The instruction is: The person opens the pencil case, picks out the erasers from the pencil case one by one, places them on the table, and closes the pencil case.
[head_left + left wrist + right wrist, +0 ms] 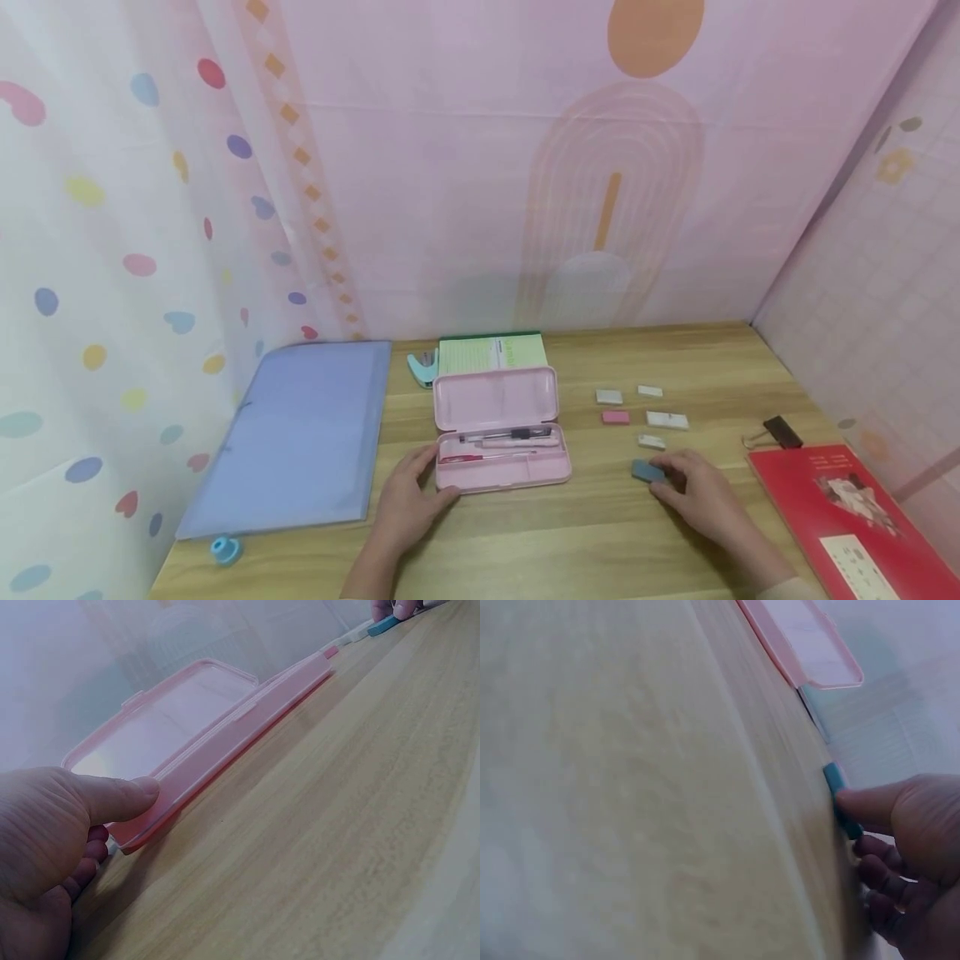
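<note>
A pink pencil case (497,400) lies on the table with its lid raised. Inside its tray are a black pen (529,433), a red pen (461,458) and a pale pink pen (517,443). My left hand (408,500) holds the case's near left corner, the thumb (124,796) along the front wall. To the right of the case, my right hand (693,492) pinches a blue eraser (645,471) between thumb and fingers; in the right wrist view this eraser (835,780) is close to the tabletop. Beyond it lie a pink eraser (616,417) and several whitish erasers (667,421).
A blue folder (300,442) lies at left, with a small blue object (225,550) before it. Behind the case are a green notepad (468,354) and a turquoise tool (422,371). A red book (817,492) and a black binder clip (783,432) occupy the right side.
</note>
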`<action>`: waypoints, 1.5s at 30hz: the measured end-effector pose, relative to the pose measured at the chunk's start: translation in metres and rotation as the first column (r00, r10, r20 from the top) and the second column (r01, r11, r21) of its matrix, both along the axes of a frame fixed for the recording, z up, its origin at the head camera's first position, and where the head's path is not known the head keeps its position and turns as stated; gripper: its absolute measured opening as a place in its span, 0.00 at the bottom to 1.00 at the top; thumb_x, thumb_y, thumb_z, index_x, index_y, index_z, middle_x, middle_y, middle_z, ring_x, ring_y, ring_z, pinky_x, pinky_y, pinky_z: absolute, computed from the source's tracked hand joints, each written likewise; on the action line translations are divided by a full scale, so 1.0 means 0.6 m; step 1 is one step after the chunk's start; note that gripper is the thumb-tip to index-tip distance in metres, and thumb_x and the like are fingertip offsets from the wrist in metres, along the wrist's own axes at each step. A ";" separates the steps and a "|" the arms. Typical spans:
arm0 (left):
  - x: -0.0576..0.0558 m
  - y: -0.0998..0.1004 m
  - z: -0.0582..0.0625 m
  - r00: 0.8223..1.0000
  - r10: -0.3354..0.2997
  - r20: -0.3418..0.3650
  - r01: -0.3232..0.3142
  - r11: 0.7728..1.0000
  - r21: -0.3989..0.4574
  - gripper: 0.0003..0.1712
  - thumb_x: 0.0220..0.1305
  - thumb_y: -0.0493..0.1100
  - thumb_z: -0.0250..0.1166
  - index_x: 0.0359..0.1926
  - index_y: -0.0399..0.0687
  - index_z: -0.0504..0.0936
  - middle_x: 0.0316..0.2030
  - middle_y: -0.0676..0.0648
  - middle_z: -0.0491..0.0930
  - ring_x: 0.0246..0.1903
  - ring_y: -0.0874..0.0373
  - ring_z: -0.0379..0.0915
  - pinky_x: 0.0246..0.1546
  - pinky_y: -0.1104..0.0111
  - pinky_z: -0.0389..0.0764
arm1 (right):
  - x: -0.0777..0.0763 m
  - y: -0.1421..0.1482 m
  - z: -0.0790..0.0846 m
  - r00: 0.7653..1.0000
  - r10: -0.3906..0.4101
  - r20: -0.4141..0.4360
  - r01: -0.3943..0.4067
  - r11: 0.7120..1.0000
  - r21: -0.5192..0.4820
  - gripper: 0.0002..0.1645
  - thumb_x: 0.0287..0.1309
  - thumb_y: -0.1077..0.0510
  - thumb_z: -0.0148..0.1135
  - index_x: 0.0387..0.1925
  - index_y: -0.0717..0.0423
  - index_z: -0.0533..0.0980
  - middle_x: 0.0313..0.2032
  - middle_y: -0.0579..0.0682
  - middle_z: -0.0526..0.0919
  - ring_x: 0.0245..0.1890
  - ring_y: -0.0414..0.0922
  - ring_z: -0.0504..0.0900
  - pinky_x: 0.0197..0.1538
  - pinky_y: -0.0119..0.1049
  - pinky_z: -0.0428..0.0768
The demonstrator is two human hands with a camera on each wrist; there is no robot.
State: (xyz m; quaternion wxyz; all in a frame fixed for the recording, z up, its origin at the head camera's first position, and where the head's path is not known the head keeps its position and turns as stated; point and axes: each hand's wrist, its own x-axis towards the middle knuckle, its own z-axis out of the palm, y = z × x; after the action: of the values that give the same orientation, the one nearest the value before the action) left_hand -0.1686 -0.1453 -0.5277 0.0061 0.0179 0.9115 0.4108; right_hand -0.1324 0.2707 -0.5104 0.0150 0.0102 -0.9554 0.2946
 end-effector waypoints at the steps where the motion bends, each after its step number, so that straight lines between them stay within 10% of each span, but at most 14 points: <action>1: 0.000 0.000 0.000 1.000 -0.005 -0.005 0.005 1.000 0.005 0.44 0.49 0.53 0.75 0.66 0.47 0.70 0.64 0.42 0.69 0.64 0.41 0.62 0.64 0.47 0.64 | 0.001 0.000 0.002 1.000 -0.001 -0.007 0.001 1.000 -0.001 0.19 0.53 0.56 0.70 0.48 0.53 0.80 0.43 0.49 0.80 0.39 0.41 0.77 0.40 0.38 0.78; 7: -0.014 -0.010 0.022 0.999 -0.030 -0.045 0.030 1.000 -0.003 0.42 0.53 0.51 0.73 0.67 0.43 0.68 0.61 0.41 0.72 0.60 0.44 0.68 0.61 0.49 0.69 | -0.017 -0.025 0.044 0.995 0.035 -0.098 -0.040 0.998 -0.044 0.23 0.57 0.54 0.68 0.53 0.57 0.77 0.42 0.50 0.81 0.40 0.45 0.79 0.43 0.44 0.82; 16: -0.081 -0.025 0.103 0.984 -0.171 -0.050 0.165 0.980 -0.107 0.50 0.61 0.54 0.67 0.74 0.42 0.49 0.69 0.36 0.60 0.66 0.39 0.58 0.63 0.45 0.64 | -0.116 -0.104 0.089 0.976 0.205 -0.072 -0.211 0.973 -0.091 0.34 0.63 0.44 0.61 0.65 0.57 0.69 0.57 0.57 0.76 0.54 0.54 0.77 0.56 0.51 0.77; 27: -0.128 -0.032 0.098 0.932 -0.353 -0.085 0.313 0.900 -0.303 0.55 0.60 0.61 0.64 0.76 0.43 0.44 0.70 0.35 0.56 0.68 0.37 0.51 0.66 0.44 0.57 | -0.186 -0.153 0.093 0.964 0.247 0.094 -0.239 0.967 -0.084 0.46 0.63 0.38 0.57 0.74 0.51 0.52 0.72 0.52 0.57 0.71 0.54 0.56 0.70 0.54 0.57; 37: -0.121 -0.025 0.107 0.928 -0.369 -0.052 0.335 0.887 -0.317 0.55 0.61 0.61 0.64 0.76 0.43 0.44 0.72 0.40 0.54 0.70 0.41 0.49 0.67 0.46 0.58 | -0.183 -0.160 0.095 0.955 0.272 0.118 -0.255 0.956 -0.144 0.42 0.65 0.39 0.56 0.74 0.43 0.52 0.70 0.51 0.62 0.69 0.53 0.61 0.68 0.55 0.61; 45: -0.076 -0.039 0.118 0.907 -0.407 -0.111 0.353 0.877 -0.326 0.54 0.60 0.71 0.56 0.75 0.45 0.47 0.70 0.42 0.60 0.68 0.44 0.56 0.65 0.48 0.63 | -0.131 -0.155 0.107 0.954 0.299 0.009 -0.296 0.948 -0.115 0.37 0.63 0.37 0.57 0.70 0.42 0.62 0.67 0.47 0.67 0.67 0.49 0.65 0.66 0.53 0.65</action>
State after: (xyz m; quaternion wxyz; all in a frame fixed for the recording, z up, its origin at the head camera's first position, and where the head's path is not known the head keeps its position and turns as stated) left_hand -0.2142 -0.1689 -0.4567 0.0087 0.2323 0.9384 0.2558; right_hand -0.2108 0.1777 -0.4464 -0.0415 0.1495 -0.9251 0.3467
